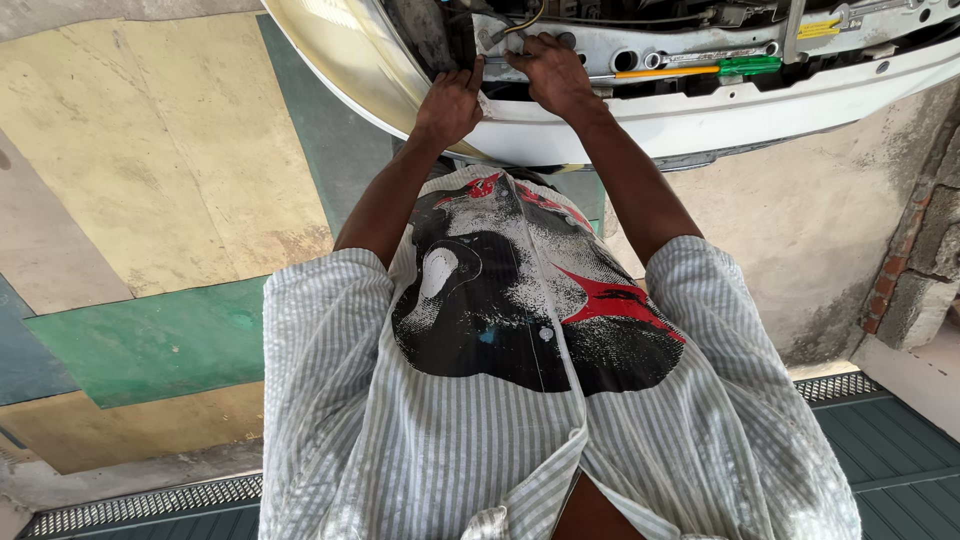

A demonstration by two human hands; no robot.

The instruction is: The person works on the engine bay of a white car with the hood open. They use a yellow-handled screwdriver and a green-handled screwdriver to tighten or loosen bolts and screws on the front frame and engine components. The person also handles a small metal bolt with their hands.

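Left hand (450,100) rests on the white bumper (700,115) edge; right hand (552,72), at 12 o'clock, presses the bracket; grip contents cannot be told. Green-handled screwdriver (700,70) lies unused; panel remains unfastened.

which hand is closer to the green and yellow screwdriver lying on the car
The right hand. It rests on the car's white front edge just beside the screwdriver, whose yellow shaft points toward it. The left hand sits farther off, at the curved corner.
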